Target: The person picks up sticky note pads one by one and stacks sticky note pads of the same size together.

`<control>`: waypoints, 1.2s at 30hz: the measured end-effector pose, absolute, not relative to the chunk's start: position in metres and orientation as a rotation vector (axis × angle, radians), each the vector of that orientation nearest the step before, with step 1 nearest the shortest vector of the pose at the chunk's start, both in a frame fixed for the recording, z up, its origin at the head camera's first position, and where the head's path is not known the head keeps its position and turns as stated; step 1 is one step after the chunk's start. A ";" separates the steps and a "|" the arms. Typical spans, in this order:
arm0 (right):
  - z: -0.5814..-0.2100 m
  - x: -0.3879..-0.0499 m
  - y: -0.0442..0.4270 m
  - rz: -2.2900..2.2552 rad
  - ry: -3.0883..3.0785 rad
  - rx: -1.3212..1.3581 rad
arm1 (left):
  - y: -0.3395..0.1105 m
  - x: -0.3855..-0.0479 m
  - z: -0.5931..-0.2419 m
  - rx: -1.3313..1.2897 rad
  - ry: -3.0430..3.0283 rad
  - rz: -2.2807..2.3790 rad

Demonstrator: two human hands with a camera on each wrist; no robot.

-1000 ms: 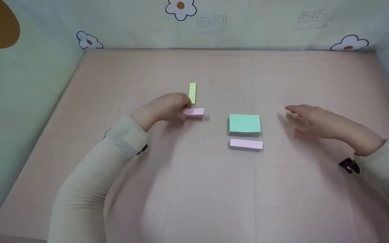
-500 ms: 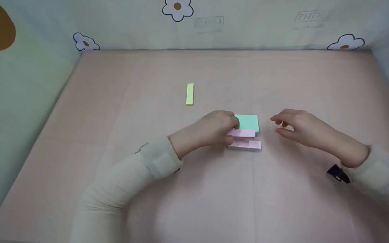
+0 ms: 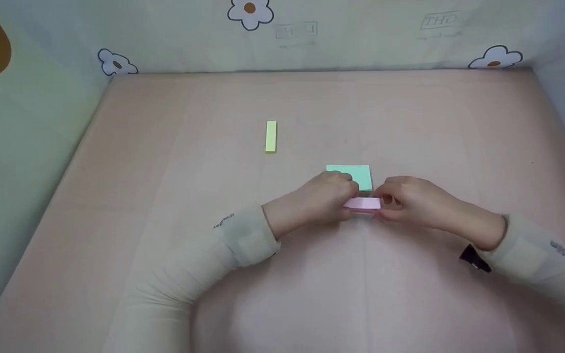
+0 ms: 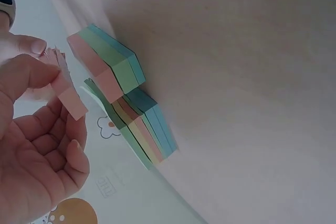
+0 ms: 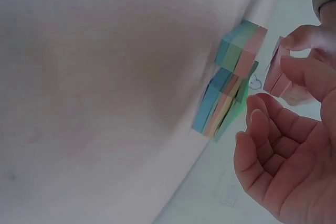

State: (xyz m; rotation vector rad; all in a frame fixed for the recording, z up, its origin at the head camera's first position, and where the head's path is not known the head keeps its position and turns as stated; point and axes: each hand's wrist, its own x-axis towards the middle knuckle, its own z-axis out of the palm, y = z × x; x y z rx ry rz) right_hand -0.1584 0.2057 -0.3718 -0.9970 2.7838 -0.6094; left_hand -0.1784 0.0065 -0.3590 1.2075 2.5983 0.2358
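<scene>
A slim pink sticky-note pad (image 3: 365, 203) is held level between both hands, a little above the pink table. My left hand (image 3: 312, 198) pinches its left end with thumb and fingers. At the other end, my right hand (image 3: 417, 203) pinches it with thumb and curled forefinger. Below the held pad, in the left wrist view, a narrow stack of pads (image 4: 107, 64) in pink, green and blue lies on the table. Right beside it sits a wider stack of sticky notes (image 3: 362, 177) with a mint-green top, partly covered by my left hand in the head view.
A slim yellow sticky-note pad (image 3: 271, 137) lies alone farther back, left of the stacks. The table (image 3: 282, 294) meets a flower-printed cloth wall (image 3: 361, 39) at the back and cloth walls at both sides. A black clip (image 3: 475, 259) hangs at the right cuff.
My left hand has carried the pink pad from beside the yellow pad rightward to above the narrow stack. My right hand has come in leftward and taken the pad's other end.
</scene>
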 end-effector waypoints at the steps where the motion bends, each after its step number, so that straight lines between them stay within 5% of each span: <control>1: -0.373 -0.158 0.205 -0.603 2.796 -1.012 | 0.006 -0.179 -0.359 1.216 2.598 0.230; 22: -0.379 -0.156 0.202 -0.506 2.843 -1.124 | 0.006 -0.167 -0.360 1.324 2.688 -0.158; 36: -0.382 -0.155 0.202 -0.475 2.832 -1.078 | -0.020 -0.174 -0.367 1.081 2.677 0.036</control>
